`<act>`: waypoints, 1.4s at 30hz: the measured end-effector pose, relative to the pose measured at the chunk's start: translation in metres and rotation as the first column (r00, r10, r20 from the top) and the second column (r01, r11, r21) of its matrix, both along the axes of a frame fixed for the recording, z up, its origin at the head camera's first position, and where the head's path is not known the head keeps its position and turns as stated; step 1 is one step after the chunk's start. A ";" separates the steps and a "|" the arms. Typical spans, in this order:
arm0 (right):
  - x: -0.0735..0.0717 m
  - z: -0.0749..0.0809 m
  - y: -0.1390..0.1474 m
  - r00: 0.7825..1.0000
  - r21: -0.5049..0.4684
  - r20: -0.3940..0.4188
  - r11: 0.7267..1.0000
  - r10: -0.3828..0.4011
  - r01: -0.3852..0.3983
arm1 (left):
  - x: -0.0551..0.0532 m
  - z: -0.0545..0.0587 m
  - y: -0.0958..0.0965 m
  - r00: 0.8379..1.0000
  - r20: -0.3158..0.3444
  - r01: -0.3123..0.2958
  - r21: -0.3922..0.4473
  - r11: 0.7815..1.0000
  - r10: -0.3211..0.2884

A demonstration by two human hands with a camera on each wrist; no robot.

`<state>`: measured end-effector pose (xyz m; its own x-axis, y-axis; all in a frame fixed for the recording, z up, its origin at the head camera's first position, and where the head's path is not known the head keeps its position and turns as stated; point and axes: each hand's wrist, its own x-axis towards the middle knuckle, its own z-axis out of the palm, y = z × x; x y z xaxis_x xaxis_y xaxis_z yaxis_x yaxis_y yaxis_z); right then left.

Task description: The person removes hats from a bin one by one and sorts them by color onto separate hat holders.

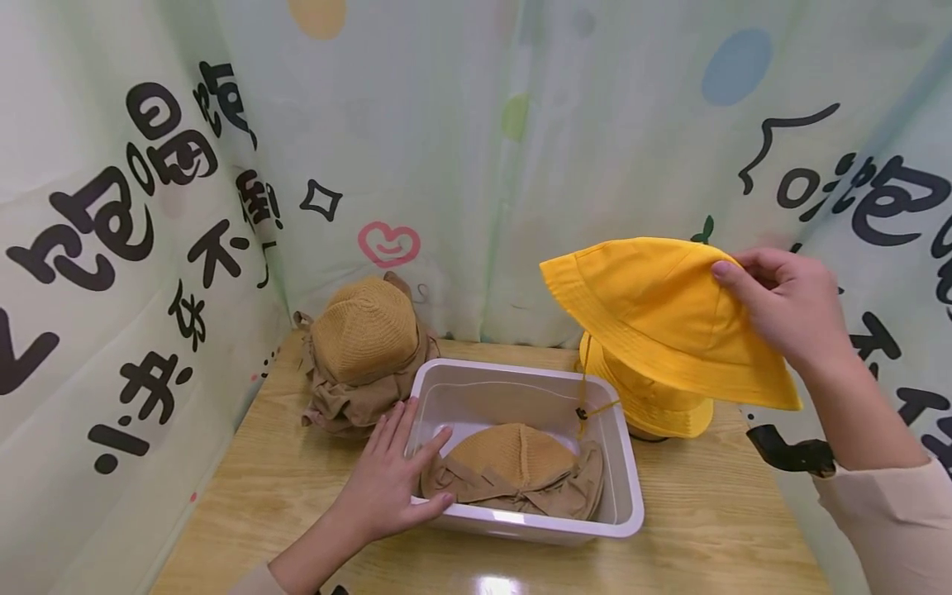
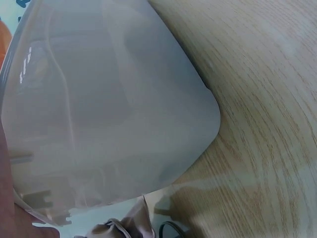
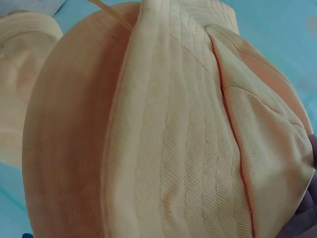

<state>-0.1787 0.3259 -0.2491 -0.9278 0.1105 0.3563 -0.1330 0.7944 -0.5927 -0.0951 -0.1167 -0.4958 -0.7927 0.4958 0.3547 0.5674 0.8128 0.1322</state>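
Note:
My right hand [image 1: 792, 302] pinches the crown of a yellow bucket hat [image 1: 654, 302], holding it in the air above the right end of a white plastic bin [image 1: 628, 496]. A cord with a dark toggle hangs from the hat over the bin's rim. The hat's brim and crown [image 3: 168, 134] fill most of the right wrist view. My left hand [image 1: 390, 471] rests with spread fingers on the bin's left rim. Inside the bin lies a tan hat with a brown brim [image 1: 516, 459]. The left wrist view shows the bin's outer wall [image 2: 114, 109].
Behind the bin to the left is a pile of tan and brown hats [image 1: 364, 347]. Another yellow hat [image 1: 662, 405] sits to the bin's right, partly hidden by the raised one. A printed curtain [image 1: 476, 182] encloses the wooden table [image 1: 699, 529].

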 end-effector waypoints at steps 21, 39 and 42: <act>0.008 0.005 0.055 0.980 -0.093 -0.013 0.976 -0.197 0.195 | -0.001 -0.001 0.000 1.000 0.017 -0.002 0.008 1.000 0.001; 0.010 -0.006 0.092 0.944 -0.104 0.050 0.938 -0.327 0.331 | 0.004 0.000 -0.001 1.000 0.027 0.001 0.014 1.000 -0.002; 0.010 -0.007 0.095 0.925 -0.087 0.059 0.921 -0.376 0.380 | 0.003 0.000 0.000 1.000 0.019 0.005 0.016 1.000 -0.005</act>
